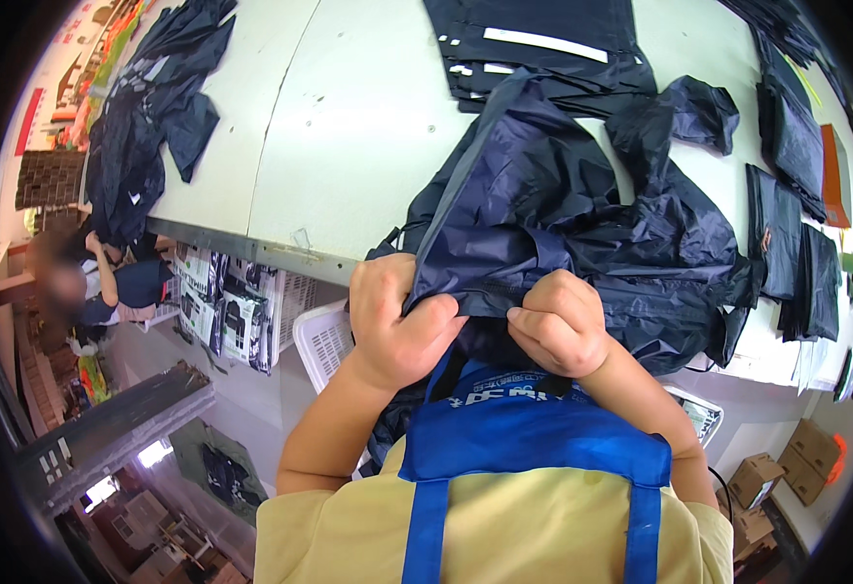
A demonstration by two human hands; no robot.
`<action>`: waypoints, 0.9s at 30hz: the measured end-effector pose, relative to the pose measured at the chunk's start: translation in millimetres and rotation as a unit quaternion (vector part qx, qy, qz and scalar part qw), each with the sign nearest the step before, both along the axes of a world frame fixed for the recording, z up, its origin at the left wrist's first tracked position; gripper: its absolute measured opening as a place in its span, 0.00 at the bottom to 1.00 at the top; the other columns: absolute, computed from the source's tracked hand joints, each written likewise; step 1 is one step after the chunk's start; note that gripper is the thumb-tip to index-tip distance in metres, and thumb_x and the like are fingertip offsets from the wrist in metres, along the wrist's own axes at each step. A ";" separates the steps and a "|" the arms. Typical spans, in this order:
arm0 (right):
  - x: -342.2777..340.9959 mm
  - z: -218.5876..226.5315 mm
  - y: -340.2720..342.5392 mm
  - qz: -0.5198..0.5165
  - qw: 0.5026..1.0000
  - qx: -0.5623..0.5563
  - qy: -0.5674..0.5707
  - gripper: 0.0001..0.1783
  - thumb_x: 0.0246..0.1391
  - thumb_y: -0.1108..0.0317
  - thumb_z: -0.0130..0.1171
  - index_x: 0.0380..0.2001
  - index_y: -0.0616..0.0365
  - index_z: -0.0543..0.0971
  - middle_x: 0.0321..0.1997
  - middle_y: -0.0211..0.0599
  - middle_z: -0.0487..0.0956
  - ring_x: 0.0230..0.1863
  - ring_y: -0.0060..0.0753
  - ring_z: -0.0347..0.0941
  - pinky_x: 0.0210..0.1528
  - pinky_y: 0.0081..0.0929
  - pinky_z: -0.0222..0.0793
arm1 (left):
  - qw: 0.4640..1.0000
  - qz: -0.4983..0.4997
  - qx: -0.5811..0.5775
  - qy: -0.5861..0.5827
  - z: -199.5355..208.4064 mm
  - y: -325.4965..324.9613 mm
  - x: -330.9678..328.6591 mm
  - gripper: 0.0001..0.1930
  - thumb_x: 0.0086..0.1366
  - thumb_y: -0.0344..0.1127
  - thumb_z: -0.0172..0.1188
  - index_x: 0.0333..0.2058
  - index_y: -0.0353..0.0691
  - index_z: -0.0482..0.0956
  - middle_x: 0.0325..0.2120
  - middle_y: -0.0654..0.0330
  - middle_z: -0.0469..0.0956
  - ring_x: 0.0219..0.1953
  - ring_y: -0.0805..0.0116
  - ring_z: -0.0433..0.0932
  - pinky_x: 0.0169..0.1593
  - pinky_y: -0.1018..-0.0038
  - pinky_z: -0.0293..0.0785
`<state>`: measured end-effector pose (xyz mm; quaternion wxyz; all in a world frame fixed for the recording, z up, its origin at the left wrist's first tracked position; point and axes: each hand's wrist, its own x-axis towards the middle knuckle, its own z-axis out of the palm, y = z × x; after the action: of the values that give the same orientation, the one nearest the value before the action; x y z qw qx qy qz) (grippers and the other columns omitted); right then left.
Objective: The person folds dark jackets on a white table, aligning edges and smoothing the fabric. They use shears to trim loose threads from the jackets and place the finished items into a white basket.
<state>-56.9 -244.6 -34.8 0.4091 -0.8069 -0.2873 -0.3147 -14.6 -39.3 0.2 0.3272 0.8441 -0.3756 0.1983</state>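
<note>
A crumpled dark navy jacket [582, 204] of thin shiny fabric lies on the white table [349, 127] and hangs over its near edge. My left hand [397, 316] is closed on the jacket's near hem. My right hand [563, 326] grips the same hem a short way to the right, fist clenched. Both hands hold the edge close to my chest, just above my blue apron [534, 428]. The part of the jacket under my hands is hidden.
A stack of folded dark jackets [543, 44] with white strips lies at the table's far side. A pile of dark garments [144, 107] is at far left, more folded ones [792, 243] at right. A white plastic basket [324, 341] stands below the table edge. Another person [95, 287] sits at left.
</note>
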 end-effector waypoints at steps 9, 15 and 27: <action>-49.8 -80.2 -290.3 -0.603 0.772 -0.090 0.178 0.16 0.53 0.68 0.60 0.44 0.63 0.75 0.45 0.52 0.75 0.51 0.53 0.68 0.56 0.42 0.61 | 0.999 -0.018 -0.024 -0.017 -1.6 -56.8 -1.3 0.18 0.37 0.23 0.68 0.27 0.44 0.69 0.39 0.47 0.76 0.36 0.50 0.72 0.38 0.61 0.65; -45.4 -113.5 -439.9 -0.709 0.585 -0.075 0.386 0.32 0.55 0.50 0.56 0.52 0.66 0.68 0.51 0.65 0.73 0.56 0.61 0.69 0.57 0.48 0.64 | 0.998 -0.041 -0.039 0.021 -1.4 -84.5 -1.9 0.17 0.39 0.24 0.68 0.26 0.42 0.68 0.38 0.45 0.75 0.35 0.48 0.71 0.37 0.61 0.65; -34.7 -17.5 -314.3 -0.407 0.820 0.207 0.345 0.18 0.65 0.67 0.45 0.53 0.59 0.76 0.23 0.21 0.64 0.21 0.11 0.56 0.23 0.13 0.50 | 0.996 -0.014 -0.085 0.026 -1.2 -112.3 -9.6 0.15 0.41 0.25 0.68 0.23 0.43 0.69 0.38 0.48 0.76 0.35 0.52 0.72 0.37 0.65 0.64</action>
<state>-91.6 -558.9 -52.3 0.4732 -0.8027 0.2990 -0.2059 -24.2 -151.6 -0.9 0.4101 0.8128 -0.3609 0.2023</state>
